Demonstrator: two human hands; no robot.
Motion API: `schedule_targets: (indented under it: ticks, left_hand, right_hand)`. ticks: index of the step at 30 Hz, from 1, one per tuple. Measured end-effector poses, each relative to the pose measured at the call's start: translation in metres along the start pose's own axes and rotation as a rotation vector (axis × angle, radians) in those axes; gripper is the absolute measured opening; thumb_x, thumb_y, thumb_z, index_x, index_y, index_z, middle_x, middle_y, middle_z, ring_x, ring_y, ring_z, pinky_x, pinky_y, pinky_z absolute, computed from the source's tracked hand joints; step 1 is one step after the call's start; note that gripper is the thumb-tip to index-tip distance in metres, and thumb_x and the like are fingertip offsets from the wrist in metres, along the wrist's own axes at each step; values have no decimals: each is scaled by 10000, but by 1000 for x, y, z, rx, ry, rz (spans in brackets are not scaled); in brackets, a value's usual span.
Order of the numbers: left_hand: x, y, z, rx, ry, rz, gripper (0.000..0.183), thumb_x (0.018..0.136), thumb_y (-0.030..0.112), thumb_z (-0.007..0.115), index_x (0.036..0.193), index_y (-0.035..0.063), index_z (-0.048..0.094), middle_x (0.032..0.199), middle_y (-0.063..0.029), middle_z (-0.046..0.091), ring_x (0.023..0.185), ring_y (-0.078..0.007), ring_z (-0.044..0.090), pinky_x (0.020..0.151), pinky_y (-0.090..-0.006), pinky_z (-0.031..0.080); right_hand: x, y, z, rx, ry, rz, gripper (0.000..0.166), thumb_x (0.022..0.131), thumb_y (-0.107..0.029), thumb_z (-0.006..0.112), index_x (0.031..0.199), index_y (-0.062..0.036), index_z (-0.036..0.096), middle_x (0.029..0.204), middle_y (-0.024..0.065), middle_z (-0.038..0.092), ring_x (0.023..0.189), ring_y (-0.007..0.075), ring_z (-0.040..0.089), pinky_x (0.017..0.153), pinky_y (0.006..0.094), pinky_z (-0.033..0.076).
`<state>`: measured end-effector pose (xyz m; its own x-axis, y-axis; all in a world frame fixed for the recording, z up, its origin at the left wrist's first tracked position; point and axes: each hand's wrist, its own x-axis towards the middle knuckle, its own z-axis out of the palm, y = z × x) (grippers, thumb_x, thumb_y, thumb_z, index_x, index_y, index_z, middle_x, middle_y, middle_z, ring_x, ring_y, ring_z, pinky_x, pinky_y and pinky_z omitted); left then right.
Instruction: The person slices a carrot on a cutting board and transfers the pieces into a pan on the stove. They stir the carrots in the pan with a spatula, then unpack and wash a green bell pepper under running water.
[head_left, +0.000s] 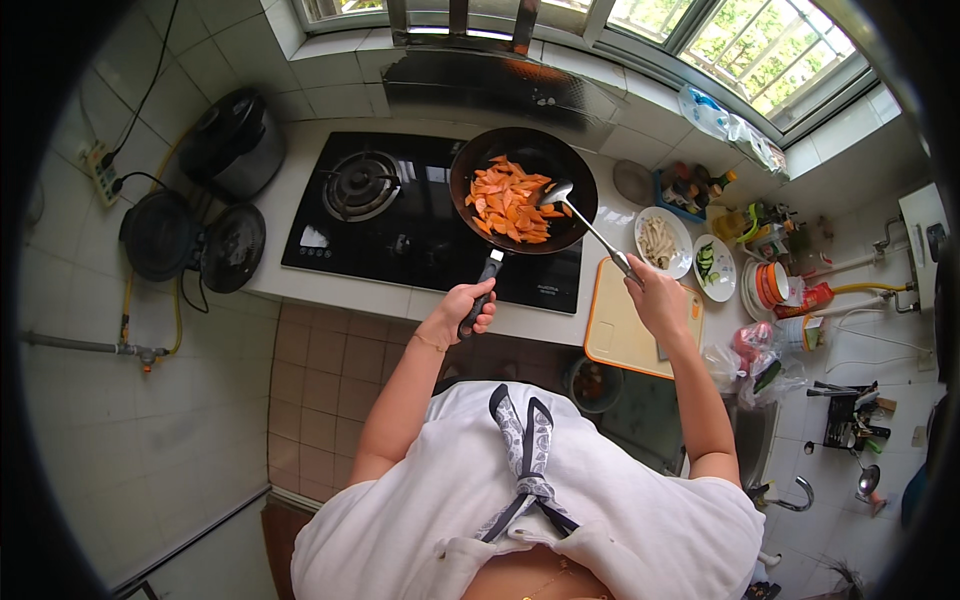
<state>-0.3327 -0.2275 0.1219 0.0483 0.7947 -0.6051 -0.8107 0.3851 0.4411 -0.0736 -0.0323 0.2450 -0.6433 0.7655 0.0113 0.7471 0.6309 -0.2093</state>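
Note:
My left hand (466, 309) grips the black handle (481, 300) of a dark wok (577, 161), which sits over the right side of the black glass gas hob (427, 195). Sliced orange carrots (510, 201) lie spread across the wok's base. In my right hand (656, 300) is a metal spatula (598, 236), held by its handle. Its blade rests among the carrot slices at the right of the pan. The burner under the wok is hidden.
Right of the hob lie a cutting board (622, 322), a plate of pale strips (686, 259) and a plate of cucumber slices (726, 281). Sauce bottles (694, 184) stand behind. At left are the bare burner (361, 186), a rice cooker (232, 142) and an opened round electric pan (232, 247).

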Motion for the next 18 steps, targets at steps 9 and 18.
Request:
schedule_targets:
  ticks: [9,18]
  left_hand:
    - [3,0,-1,8,-4,-12,295,991,343,527,865,77,501,649,-6,490,464,-86,430,396,-214,350]
    - [2,-1,-1,6,-14,-8,294,992,341,525,872,74,503,649,-5,489,463,-85,429,396,-215,351]
  right_hand:
    - [8,-1,9,-12,-51,17,358,872,-222,639,1229,-207,622,885,126,693,832,337,658,708,445,507]
    - [14,-5,25,204,-74,69,355,860,-230,666,1207,-161,654,970,143,698,887,321,665,777,406,514]
